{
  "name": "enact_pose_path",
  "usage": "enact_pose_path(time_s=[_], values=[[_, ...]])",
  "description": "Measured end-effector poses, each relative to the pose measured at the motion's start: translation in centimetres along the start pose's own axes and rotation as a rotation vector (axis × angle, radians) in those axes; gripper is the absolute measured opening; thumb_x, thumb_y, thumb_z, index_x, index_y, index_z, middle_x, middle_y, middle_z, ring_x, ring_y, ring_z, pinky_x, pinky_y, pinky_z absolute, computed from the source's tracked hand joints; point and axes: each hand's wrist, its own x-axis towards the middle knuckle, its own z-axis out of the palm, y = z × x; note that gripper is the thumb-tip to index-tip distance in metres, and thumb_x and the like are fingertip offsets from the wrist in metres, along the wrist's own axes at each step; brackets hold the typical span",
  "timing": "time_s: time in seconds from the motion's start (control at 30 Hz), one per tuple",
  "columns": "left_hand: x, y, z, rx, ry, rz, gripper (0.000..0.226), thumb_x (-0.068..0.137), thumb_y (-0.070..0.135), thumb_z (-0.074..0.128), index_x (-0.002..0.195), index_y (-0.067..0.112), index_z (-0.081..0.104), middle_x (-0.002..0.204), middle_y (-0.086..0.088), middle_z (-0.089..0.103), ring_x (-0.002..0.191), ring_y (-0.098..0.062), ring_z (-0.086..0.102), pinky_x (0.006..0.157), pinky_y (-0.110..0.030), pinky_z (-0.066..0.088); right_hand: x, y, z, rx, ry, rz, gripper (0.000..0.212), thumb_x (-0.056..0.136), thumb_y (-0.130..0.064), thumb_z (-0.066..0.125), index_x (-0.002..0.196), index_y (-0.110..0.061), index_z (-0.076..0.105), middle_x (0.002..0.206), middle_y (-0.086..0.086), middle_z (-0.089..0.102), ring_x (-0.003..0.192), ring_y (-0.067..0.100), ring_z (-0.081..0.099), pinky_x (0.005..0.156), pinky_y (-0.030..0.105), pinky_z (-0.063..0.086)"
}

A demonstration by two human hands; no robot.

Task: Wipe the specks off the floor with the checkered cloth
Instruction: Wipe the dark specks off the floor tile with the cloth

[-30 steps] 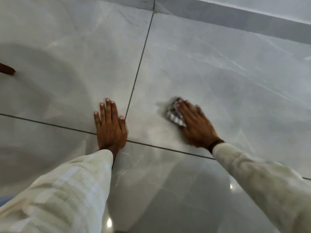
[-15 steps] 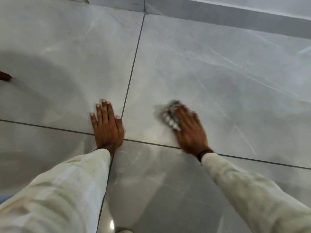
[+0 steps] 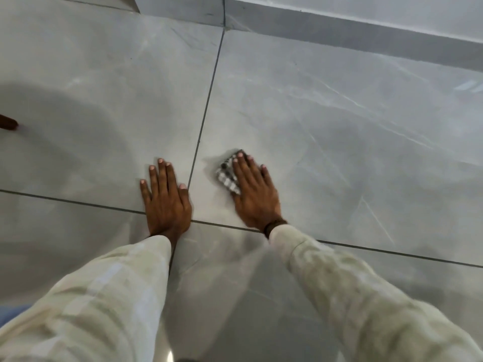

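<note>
From the head camera, looking down: the right hand (image 3: 254, 194) lies flat, palm down, pinning the small grey-and-white checkered cloth (image 3: 228, 173) to the glossy grey marble-look tiled floor (image 3: 339, 126). The fingers are spread over the folded cloth, not curled round it; this is a press rather than a pinch. The cloth sits just right of the dark grout line (image 3: 206, 108), peeking out past the fingertips and thumb side. The left hand (image 3: 166, 199) is open and empty, flat on the neighbouring tile, propping the body. So the wipe is underway. A faint smeared sheen rings the cloth, probably freshly rubbed. No specks are clear enough to pick out on the tiles, so how much is left can't be judged.
</note>
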Motion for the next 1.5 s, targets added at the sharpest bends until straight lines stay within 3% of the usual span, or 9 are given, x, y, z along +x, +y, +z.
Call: enact_pose_path(time_s=[0.2, 0.5, 0.6, 0.73, 0.83, 1.03, 1.23, 1.37, 1.5], values=[[0.1, 0.3, -0.4, -0.023, -0.041, -0.004, 0.065, 0.106, 0.031, 0.026, 0.166, 0.004, 0.019, 0.176, -0.015, 0.014, 0.163, -0.035, 0.017, 0.131, -0.059, 0.012, -2.7, 4.0, -0.7, -0.015, 0.066, 0.292, 0.075, 0.101, -0.032, 0.044, 0.168, -0.010, 0.017, 0.179, 0.009, 0.010, 0.166, 0.025, 0.010, 0.135, 0.049, 0.015], [0.3, 0.5, -1.8, -0.023, -0.165, 0.001, 0.070, 0.105, 0.037, 0.019, 0.167, 0.007, 0.009, 0.178, -0.013, 0.001, 0.165, -0.034, 0.003, 0.131, -0.060, 0.003, -3.2, -6.6, 2.0, 0.144, -0.004, 0.208, 0.078, 0.102, -0.043, 0.038, 0.168, -0.010, 0.014, 0.179, 0.010, 0.007, 0.167, 0.026, 0.003, 0.135, 0.050, 0.010], [0.5, 1.1, -2.8, -0.044, -0.178, -0.031, 0.065, 0.107, 0.033, 0.035, 0.166, 0.007, 0.021, 0.177, -0.013, 0.012, 0.164, -0.033, 0.011, 0.129, -0.061, 0.006, -2.9, -5.8, 0.7, 0.235, -0.044, 0.197, 0.077, 0.106, -0.055, 0.038, 0.167, -0.012, 0.020, 0.179, 0.007, 0.009, 0.167, 0.024, 0.004, 0.136, 0.046, 0.009], [0.4, 2.3, -4.4, -0.139, -0.061, -0.060, 0.035, 0.096, 0.023, 0.056, 0.127, 0.007, 0.064, 0.137, -0.018, 0.059, 0.128, -0.040, 0.053, 0.102, -0.052, 0.042, -0.5, -5.6, -1.7, 0.231, 0.050, 0.249, 0.066, 0.101, -0.061, 0.046, 0.135, -0.009, 0.064, 0.153, 0.011, 0.056, 0.144, 0.032, 0.048, 0.119, 0.044, 0.038], [0.8, 3.2, -5.2, -0.365, -0.108, -0.117, 0.027, 0.101, 0.022, 0.053, 0.108, 0.003, 0.069, 0.119, -0.020, 0.064, 0.115, -0.041, 0.058, 0.093, -0.050, 0.051, 2.0, -5.9, -3.3, 0.127, -0.020, 0.256, 0.050, 0.095, -0.049, 0.056, 0.113, -0.005, 0.069, 0.126, 0.013, 0.062, 0.120, 0.037, 0.055, 0.099, 0.047, 0.045], [0.9, 5.9, -6.5, -0.606, -0.267, -0.225, 0.052, 0.098, 0.052, 0.056, 0.075, 0.006, 0.066, 0.089, -0.016, 0.074, 0.088, -0.038, 0.070, 0.079, -0.044, 0.059, 3.3, -1.9, -5.1, 0.586, -0.094, 0.427, 0.026, 0.091, -0.025, 0.058, 0.097, -0.004, 0.072, 0.107, 0.022, 0.075, 0.100, 0.042, 0.070, 0.085, 0.046, 0.060], [0.6, 11.0, -6.5, -0.544, -0.424, -0.250, 0.046, 0.074, 0.044, 0.081, 0.106, 0.011, 0.078, 0.115, -0.011, 0.077, 0.106, -0.033, 0.073, 0.095, -0.047, 0.060, 2.5, 4.5, -6.3, 1.045, -0.125, 0.858, 0.040, 0.100, -0.037, 0.048, 0.127, -0.010, 0.061, 0.132, 0.017, 0.066, 0.114, 0.039, 0.067, 0.077, 0.044, 0.061], [0.5, 13.4, -6.4, -0.664, -0.453, -0.354, 0.035, 0.085, 0.022, 0.075, 0.118, 0.012, 0.068, 0.124, -0.013, 0.073, 0.110, -0.034, 0.070, 0.089, -0.035, 0.055, 1.2, 6.2, -7.2, 1.192, -0.232, 0.866, 0.049, 0.095, -0.057, 0.065, 0.111, -0.011, 0.073, 0.107, 0.008, 0.078, 0.097, 0.031, 0.074, 0.061, 0.031, 0.057], [-0.7, 13.6, -10.2, -0.832, -0.469, -0.465, 0.028, 0.088, 0.014, 0.071, 0.114, 0.014, 0.059, 0.121, -0.013, 0.070, 0.087, -0.024, 0.064, 0.075, -0.030, 0.050, -2.0, 5.7, -9.8, 1.187, -0.308, 0.797, 0.026, 0.090, -0.015, 0.080, 0.112, -0.003, 0.074, 0.103, 0.010, 0.078, 0.082, 0.020, 0.075, 0.060, 0.029, 0.061]])
